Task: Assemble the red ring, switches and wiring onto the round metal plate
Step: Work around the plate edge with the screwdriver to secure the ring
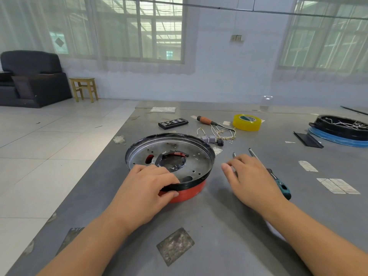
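1. The round metal plate with a black rim is seen seated on the red plastic ring at the near centre of the grey worktable.
2. Its near-left rim is gripped by the left hand, fingers curled over the edge, apparently to steady it.
3. The right hand is held with loosely spread fingers over a teal-handled screwdriver, nothing yet grasped.
4. The small grey switches with white wiring are left unfitted just beyond the plate.
5. A yellow tape roll and a black sofa by the curtained windows are shown further off.
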Tool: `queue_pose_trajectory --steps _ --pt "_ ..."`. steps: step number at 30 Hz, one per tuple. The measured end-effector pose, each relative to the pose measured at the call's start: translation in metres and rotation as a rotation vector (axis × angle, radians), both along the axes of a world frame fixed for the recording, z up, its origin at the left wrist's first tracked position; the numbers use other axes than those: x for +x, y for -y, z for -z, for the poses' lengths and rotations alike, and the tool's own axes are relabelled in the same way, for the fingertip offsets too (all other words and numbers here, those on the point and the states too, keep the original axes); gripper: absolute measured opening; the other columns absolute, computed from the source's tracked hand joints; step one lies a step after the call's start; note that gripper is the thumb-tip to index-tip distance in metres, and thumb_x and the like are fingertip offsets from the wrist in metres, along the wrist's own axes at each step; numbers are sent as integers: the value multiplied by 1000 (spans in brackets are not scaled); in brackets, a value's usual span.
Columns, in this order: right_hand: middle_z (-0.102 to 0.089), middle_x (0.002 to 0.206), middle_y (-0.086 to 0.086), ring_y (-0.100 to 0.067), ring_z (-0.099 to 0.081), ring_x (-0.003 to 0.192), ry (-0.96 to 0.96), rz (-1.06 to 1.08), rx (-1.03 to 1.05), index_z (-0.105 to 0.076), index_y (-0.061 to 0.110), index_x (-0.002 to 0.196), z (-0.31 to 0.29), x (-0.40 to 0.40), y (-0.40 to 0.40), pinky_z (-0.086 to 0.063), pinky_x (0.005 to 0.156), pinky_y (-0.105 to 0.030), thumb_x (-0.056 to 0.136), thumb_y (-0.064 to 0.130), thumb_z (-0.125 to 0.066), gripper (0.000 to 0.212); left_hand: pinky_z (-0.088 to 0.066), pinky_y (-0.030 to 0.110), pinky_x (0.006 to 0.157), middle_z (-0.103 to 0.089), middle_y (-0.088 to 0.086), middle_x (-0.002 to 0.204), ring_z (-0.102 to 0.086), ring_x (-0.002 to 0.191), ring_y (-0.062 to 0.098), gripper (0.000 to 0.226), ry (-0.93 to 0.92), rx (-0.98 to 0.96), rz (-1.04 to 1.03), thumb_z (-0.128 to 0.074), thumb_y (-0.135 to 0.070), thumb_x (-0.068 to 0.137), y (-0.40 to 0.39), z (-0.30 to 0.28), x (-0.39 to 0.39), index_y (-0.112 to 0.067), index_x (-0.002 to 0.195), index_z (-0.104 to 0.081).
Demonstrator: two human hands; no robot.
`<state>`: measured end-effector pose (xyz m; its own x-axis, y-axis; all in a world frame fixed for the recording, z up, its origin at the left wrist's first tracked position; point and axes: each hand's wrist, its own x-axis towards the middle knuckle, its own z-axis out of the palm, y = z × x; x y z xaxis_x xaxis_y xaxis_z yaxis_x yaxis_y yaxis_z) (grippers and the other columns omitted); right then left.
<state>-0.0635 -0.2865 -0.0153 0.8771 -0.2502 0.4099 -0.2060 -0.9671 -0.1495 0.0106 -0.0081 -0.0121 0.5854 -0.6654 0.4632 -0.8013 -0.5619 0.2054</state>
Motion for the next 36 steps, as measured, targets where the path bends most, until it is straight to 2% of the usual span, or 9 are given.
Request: queue_pose_trajectory --steps 5,9,14,20,22,25,28,32,36 --pt "-72 86 6 -16 -74 75 -93 47 603 -67 22 100 -11 29 -30 -53 81 -33 94 75 -30 64 -39 32 95 -66 -22 99 -58 100 5 13 15 17 49 -70 -42 98 -5 -1 4 -37 109 -74" --pt "-69 101 -8 -28 -77 67 -145 61 1241 -64 15 105 -11 47 -46 -65 74 -41 95 58 -55 45 -44 35 87 -68 -20 95 -63 94 11 10 82 7 100 -75 -36 95 -8 -2 6 -34 105 -76" --pt "-68 109 -12 -30 -76 66 -136 48 1446 -58 16 122 -8 51 -51 -62 60 -35 97 49 -52 41 -51 37 75 -70 -19 89 -67 86 12 14 291 8 143 -64 -37 92 -11 -2 14 -31 94 -76" --pt "-67 64 -7 -22 -58 47 -24 -31 1691 -58 11 96 -8 51 -48 -46 45 -28 100 25 -49 17 -36 45 108 -75 -21 104 -66 121 18 13 506 -86 95 -64 -35 96 -9 6 22 -33 95 -77" --pt "-71 70 -10 -23 -61 52 50 -70 1786 -60 8 104 -3 52 -52 -50 48 -30 102 18 -47 16 -32 53 113 -72 -17 126 -54 139 25 13 480 -194 8 -74 -31 89 -8 7 23 -35 101 -79" --pt "-77 93 -13 -25 -71 70 140 -112 1850 -57 8 127 6 52 -58 -58 57 -33 104 15 -47 26 -25 53 123 -34 -8 168 -19 159 25 63 157 -440 -159 -87 -24 83 -5 7 20 -48 136 -63" --pt "-78 101 -12 -28 -77 81 240 -134 1858 -52 14 133 9 51 -62 -61 64 -37 105 12 -47 28 -22 40 124 -8 -26 170 -13 159 9 107 -318 -706 -164 -92 -28 76 -1 10 11 -67 150 -25" --pt "-72 119 -14 -31 -76 92 315 -157 1865 -48 19 134 9 47 -73 -62 68 -40 105 8 -48 32 -45 44 116 -37 -2 162 -59 134 15 118 -1047 -1128 -74 -88 -6 78 18 11 0 -61 154 -17" --pt "-74 116 -16 -32 -76 97 306 -259 1954 -48 14 135 14 41 -98 -62 73 -39 102 2 -48 35 -48 47 114 -73 9 132 -71 120 25 74 -1356 -1246 67 -72 -4 92 37 13 -4 -31 152 -38"
